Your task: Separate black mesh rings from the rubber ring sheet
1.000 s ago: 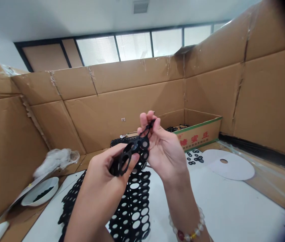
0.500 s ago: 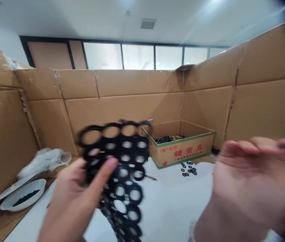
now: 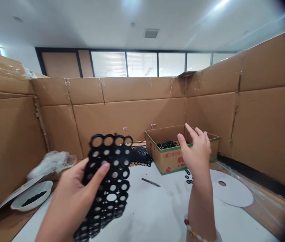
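Stretching white across the near ground as a table [image 3: 157, 211]. Carrying a cardboard box [image 3: 169, 160] at far right, loose black rings [image 3: 188, 176] just beside it, a white disc [image 3: 233, 194] farther right, a thin pen [image 3: 151, 182] mid-table, a white bowl [image 3: 31, 207] and crumpled plastic [image 3: 51, 163] at left.

The black perforated rubber sheet [image 3: 107, 158] runs off the bottom edge, partly behind the left hand [image 3: 69, 198]. Dark contents of the white bowl [image 3: 47, 187], perhaps rings, are too small to tell.
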The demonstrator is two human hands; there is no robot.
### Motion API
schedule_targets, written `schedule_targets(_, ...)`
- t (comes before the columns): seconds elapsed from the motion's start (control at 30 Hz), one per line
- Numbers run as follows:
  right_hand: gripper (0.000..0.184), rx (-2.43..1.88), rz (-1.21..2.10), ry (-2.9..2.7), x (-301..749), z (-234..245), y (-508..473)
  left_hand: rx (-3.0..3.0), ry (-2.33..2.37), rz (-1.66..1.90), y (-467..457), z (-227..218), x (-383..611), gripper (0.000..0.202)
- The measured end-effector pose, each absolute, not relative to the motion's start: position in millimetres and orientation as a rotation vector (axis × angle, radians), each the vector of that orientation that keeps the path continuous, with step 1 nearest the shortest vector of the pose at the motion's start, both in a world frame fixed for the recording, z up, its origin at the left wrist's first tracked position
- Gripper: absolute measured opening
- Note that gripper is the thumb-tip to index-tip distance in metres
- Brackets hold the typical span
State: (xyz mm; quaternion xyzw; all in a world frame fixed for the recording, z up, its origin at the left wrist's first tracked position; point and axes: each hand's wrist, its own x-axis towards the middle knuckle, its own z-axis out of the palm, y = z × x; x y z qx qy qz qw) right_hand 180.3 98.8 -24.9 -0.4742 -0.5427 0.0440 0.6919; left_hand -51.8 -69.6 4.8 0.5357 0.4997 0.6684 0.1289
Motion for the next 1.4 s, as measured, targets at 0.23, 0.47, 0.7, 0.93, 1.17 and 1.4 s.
schedule_targets(0.23, 0.019, -0.295, 0.25, -1.534, 132, 2, 16, 1.489, 1.282, 1.678, -42, 10, -24, 0.018)
schedule_targets(0.47, 0.041, -0.294, 0.249, -1.713, 123, 2, 19, 1.441, 1.119, 1.72, -45, 11, -21, 0.019)
schedule_targets(0.7, 0.049, -0.178, 0.39, -1.714, 130, 4, 16, 1.364, 1.116, 1.751, -53, 11, -23, 0.014)
schedule_targets(0.93, 0.055, -0.082, 0.518, -1.717, 133, 5, 13, 1.387, 1.158, 1.793, -61, 12, -20, 0.018)
schedule_targets(1.17, 0.055, -0.132, 0.487, -1.742, 138, 6, 11, 1.432, 1.172, 1.784, -66, 12, -19, 0.016)
schedule_targets(1.4, 0.053, -0.15, 0.438, -1.755, 138, 5, 11, 1.47, 1.238, 1.784, -69, 11, -22, 0.011)
